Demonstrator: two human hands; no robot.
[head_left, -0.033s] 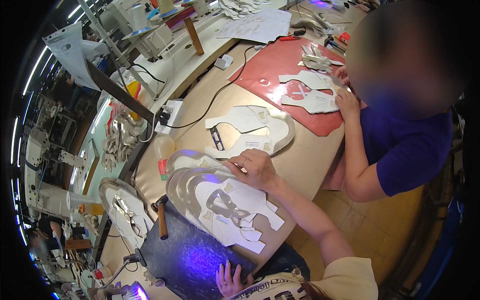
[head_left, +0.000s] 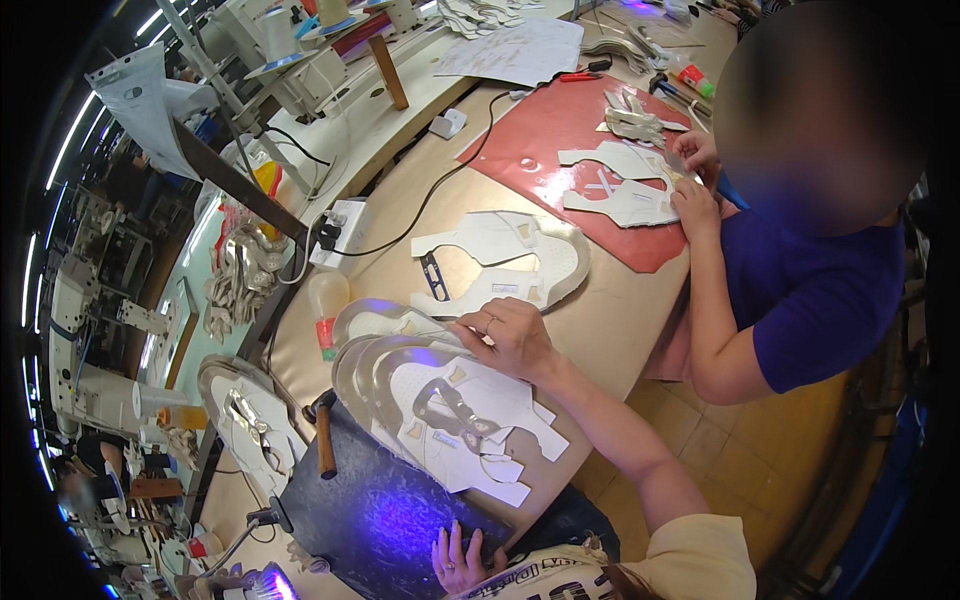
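Note:
My right hand (head_left: 512, 342) is bent over a pile of flat white shoe uppers (head_left: 395, 322) with silvery-beige edges, its thumb and fingers closed on the edge of an upper. The top upper (head_left: 410, 385) in the nearer part of the overlapping pile carries a glossy silver strap piece (head_left: 455, 412). My left hand (head_left: 462, 560) rests at the near edge of a black board (head_left: 385, 535), fingers spread and holding nothing. A purple-blue light spot falls on the board beside it. Beyond my right hand lies another single white upper (head_left: 550, 265), spread flat.
A wooden-handled hammer (head_left: 325, 440) lies by the board, with more uppers (head_left: 255, 425) to its left. A small bottle (head_left: 328, 305) stands behind the pile. A lamp (head_left: 270, 583) glows at lower left. A co-worker's hands (head_left: 697, 190) handle an upper on a red sheet (head_left: 530, 130).
My hands and the pile stay as they were. The co-worker's head has shifted to the right and one of their hands has moved slightly, uncovering a green-capped bottle behind.

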